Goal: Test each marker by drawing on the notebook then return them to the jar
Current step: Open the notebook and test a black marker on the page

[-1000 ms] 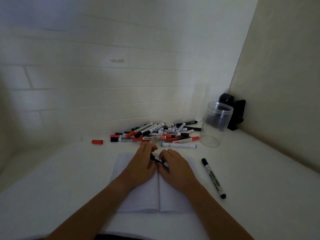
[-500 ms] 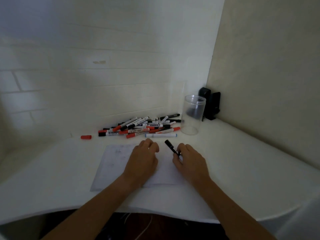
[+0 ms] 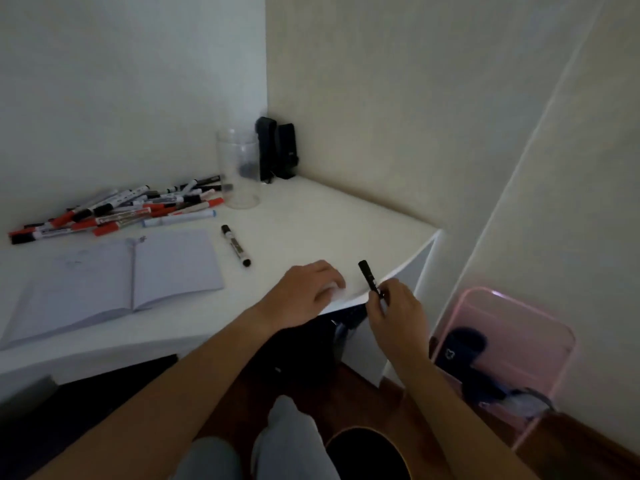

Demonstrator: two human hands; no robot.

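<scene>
My right hand pinches a black marker upright off the desk's right edge; my left hand rests loosely curled, holding nothing. Testing step, I judge. Next: carry it back left to the open notebook, draw, then jar.
</scene>
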